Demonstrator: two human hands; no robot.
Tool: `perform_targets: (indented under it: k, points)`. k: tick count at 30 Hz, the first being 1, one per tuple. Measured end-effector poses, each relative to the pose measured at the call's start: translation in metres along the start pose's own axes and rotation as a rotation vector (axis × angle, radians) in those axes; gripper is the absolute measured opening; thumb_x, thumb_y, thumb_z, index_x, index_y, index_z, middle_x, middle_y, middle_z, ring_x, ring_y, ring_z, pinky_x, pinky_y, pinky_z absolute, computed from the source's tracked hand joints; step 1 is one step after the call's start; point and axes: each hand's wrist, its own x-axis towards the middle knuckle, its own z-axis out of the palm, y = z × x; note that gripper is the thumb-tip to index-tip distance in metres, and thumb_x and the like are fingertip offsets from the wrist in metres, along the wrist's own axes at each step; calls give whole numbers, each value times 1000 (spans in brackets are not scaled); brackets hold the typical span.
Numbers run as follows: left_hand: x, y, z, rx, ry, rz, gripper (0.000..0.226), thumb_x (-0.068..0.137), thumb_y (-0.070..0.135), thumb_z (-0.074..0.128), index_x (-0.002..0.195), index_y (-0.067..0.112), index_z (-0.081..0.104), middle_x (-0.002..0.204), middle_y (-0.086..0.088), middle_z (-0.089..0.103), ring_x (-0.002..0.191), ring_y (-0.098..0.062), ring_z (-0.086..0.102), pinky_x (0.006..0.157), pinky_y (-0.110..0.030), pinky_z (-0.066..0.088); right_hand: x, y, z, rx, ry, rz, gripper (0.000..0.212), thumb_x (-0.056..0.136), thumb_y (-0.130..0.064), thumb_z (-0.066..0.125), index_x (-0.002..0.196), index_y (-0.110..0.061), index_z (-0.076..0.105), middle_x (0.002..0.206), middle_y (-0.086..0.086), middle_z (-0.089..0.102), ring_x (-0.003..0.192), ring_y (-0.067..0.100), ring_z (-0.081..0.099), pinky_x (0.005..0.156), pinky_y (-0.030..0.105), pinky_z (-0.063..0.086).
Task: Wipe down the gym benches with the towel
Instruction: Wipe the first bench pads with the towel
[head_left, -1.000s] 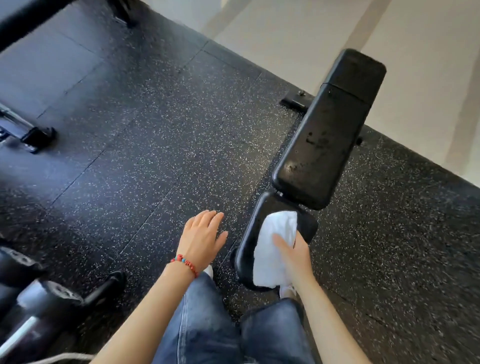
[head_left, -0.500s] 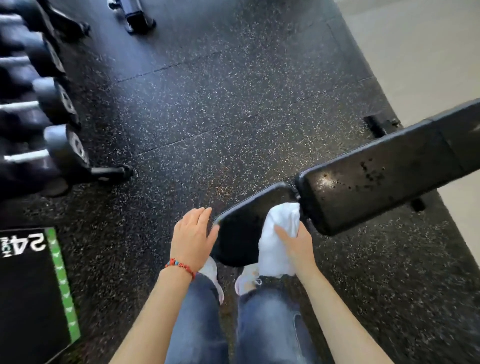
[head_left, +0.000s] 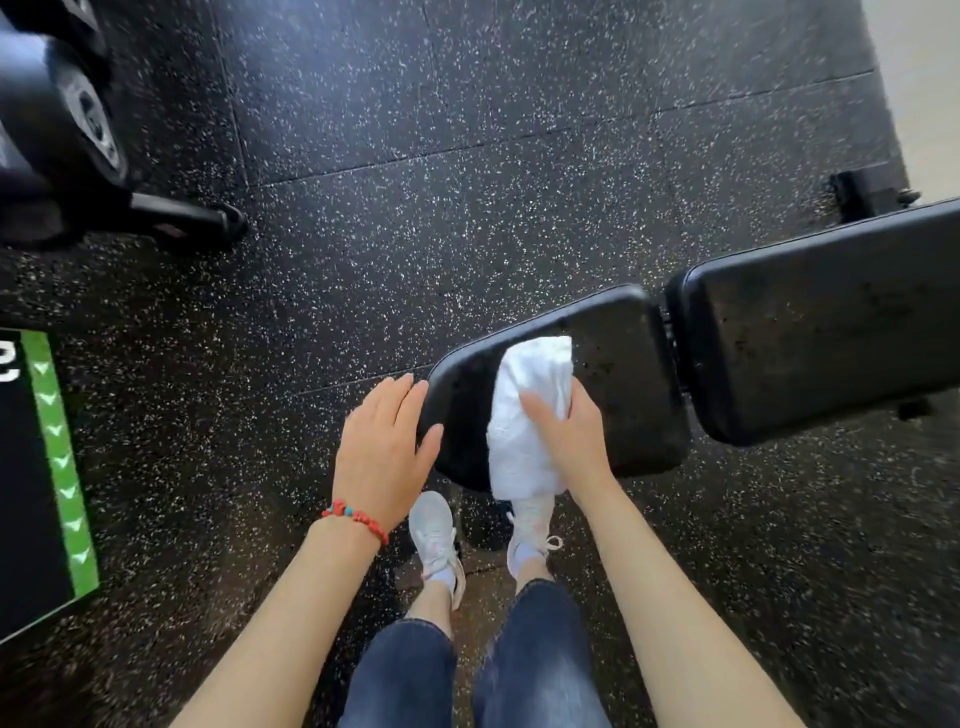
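Note:
A black padded gym bench runs from centre to the right edge, with a small seat pad (head_left: 623, 364) near me and a long back pad (head_left: 821, 332) beyond a narrow gap. A white towel (head_left: 530, 410) lies across the seat pad and hangs over its near edge. My right hand (head_left: 569, 436) presses on the towel and grips it. My left hand (head_left: 382, 452), wearing a red bead bracelet, hovers with fingers spread at the seat pad's left end, its thumb touching the edge.
Black speckled rubber flooring (head_left: 467, 156) surrounds the bench. A dumbbell rack with dumbbells (head_left: 78, 119) and its foot (head_left: 192, 221) stands at upper left. A black box with a green stripe (head_left: 52, 467) sits at the left edge. My white shoes (head_left: 436, 540) stand under the seat.
The view has swung left and down, so the bench now lies nearly crosswise. My right hand has slid the towel toward the seat pad's middle. My left hand has come up against the pad's end.

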Motion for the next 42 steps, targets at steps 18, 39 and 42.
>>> perform_targets:
  k: [18,39,42]
  points:
    - [8,-14,121,-12,115,-20,49,92,28,42,134,3,43,142,-18,43,128,-36,42,100,-48,41,50,110,17,-1128,527,-637,37,91,-29,54,126,-19,56,83,7,45,54,14,41,35,21,38]
    - [-19,-41,126,6,166,13,51,93,27,43,137,2,42,144,-15,41,132,-29,38,98,-52,41,91,85,65,-1261,766,-931,34,88,-36,56,118,-21,62,64,3,54,45,15,46,34,25,31]
    - [-18,-39,126,17,175,7,51,92,26,43,136,1,42,143,-15,42,132,-29,37,99,-53,40,118,79,22,-1288,1067,-772,32,94,-42,42,117,-21,50,65,5,56,43,16,50,31,23,33]
